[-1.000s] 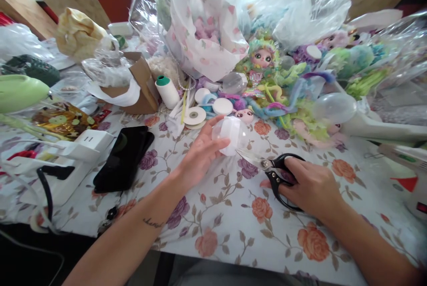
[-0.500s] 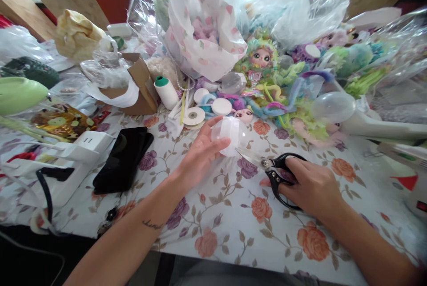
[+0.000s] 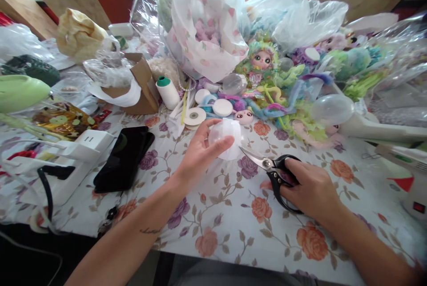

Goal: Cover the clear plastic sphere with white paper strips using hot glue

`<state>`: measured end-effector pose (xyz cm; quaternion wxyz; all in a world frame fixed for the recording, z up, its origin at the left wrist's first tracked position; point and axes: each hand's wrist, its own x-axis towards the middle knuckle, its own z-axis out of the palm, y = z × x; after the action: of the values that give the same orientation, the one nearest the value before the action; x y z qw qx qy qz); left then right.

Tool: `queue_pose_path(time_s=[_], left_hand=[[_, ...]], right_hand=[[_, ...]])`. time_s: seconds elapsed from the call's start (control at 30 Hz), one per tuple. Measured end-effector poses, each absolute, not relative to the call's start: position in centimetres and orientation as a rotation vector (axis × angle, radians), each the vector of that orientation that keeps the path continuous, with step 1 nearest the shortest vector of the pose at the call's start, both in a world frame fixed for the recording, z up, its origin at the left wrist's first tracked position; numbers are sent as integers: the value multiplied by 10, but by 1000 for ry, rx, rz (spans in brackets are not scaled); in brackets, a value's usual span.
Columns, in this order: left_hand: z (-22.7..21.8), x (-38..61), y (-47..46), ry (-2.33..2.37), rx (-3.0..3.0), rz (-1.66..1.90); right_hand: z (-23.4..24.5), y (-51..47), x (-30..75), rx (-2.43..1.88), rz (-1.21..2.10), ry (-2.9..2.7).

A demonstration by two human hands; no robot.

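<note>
My left hand (image 3: 206,149) grips a clear, round plastic ball (image 3: 216,134) with a whitish band around it, thumb in front and fingers behind. My right hand (image 3: 308,184) has its fingers through the black handles of a pair of scissors (image 3: 276,175). The blades point left and look nearly closed, their tip right beside the ball's right side; whether it touches cannot be made out. Just behind the ball lie a roll of white ribbon (image 3: 195,117), a round white lid (image 3: 223,107) and a small doll face (image 3: 243,117).
A doll with green hair (image 3: 262,60) and colourful yarn lie behind my hands. A strawberry-print bag (image 3: 207,61), a cardboard box (image 3: 144,82) and a thread spool (image 3: 168,94) stand at the back. Black phones (image 3: 122,159) and a power strip (image 3: 68,161) are on the left, a glue gun (image 3: 396,161) at right.
The ball has turned slightly in my left hand and shifted a little left. The scissors' tip stays beside it, with the right hand almost unmoved.
</note>
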<state>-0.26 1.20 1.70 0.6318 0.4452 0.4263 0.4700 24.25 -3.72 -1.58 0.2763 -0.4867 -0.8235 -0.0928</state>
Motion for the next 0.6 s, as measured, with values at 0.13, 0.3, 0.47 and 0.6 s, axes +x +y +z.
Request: queue_pose_path(time_s=[0.13,0.3,0.47,0.6], left_hand=[[20,-3,11,966,1029,1089],[18,-2,12,970,1051,1065],[19,0,11,1038,1097,1053],[20,0,10,1061,1115,1047]], right_hand=[[-16,-37,242,-1331,-211,-2222],[-17,-37,242,-1336,-212,-2218],[-17,-38,241,-1333,-211,-2219],[-17,-38,241,-1338,-190,-2217]])
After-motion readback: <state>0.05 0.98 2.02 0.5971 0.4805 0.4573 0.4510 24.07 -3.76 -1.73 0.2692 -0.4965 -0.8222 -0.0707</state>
